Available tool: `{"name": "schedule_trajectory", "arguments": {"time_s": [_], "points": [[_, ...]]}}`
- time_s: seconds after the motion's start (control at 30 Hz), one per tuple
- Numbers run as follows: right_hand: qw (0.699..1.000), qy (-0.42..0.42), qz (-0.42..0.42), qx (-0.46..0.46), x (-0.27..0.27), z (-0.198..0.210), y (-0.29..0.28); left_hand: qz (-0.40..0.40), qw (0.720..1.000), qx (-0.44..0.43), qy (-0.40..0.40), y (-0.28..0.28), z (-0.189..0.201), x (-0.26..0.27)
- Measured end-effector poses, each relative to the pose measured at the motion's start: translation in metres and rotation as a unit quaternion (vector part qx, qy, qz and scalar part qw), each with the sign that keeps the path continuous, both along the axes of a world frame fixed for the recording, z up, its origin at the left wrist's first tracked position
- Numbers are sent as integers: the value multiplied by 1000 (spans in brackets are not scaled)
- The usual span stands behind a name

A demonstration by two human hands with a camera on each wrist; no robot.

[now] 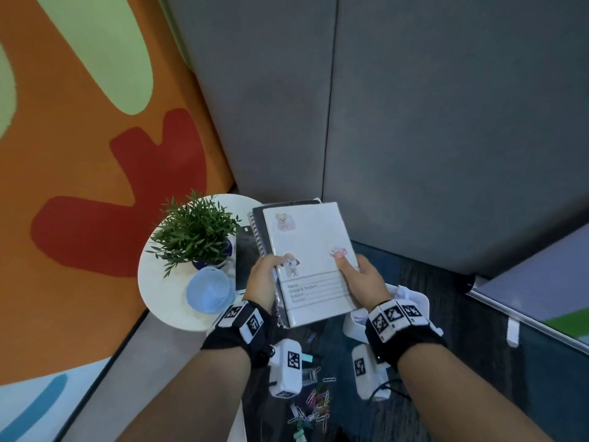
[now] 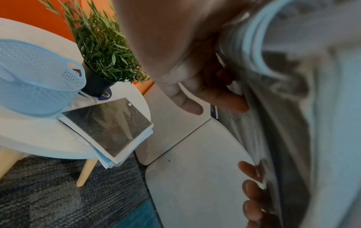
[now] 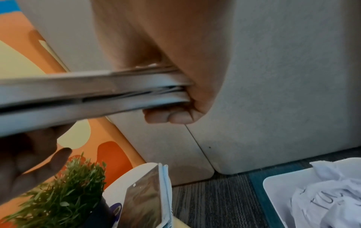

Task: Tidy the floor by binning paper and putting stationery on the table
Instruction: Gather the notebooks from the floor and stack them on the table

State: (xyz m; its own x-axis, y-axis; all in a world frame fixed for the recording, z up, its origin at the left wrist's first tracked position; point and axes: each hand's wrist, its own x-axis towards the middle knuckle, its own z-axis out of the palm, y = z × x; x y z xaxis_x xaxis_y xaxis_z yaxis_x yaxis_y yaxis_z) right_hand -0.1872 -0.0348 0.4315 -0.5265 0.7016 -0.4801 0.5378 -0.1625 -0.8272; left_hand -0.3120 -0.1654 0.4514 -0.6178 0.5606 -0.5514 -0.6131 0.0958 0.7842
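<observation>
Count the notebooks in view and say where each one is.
4, perhaps more hidden: two held between the left hand and right hand, white notebook over spiral notebook; two stacked notebooks on the table.

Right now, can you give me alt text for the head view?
Both hands, left and right, hold a stack of notebooks beside a round white table with a plant and blue basket. Paper clips litter the carpet below.
</observation>
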Motion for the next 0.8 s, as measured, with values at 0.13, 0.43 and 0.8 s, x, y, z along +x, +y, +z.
{"name": "schedule_trajectory", "arguments": {"time_s": [0.13,0.43,0.8], "points": [[1000,6,-17,-23,-19,-28,-1,-31,991,48,-118,5,-11,-19],[999,-8,-45,-7,-72,-69,1,-51,963,-218,147,9,-60,-78],[998,-44,-43,-3,-143,-119,-1,-244,847,-354,312,22,-124,-115]]}}
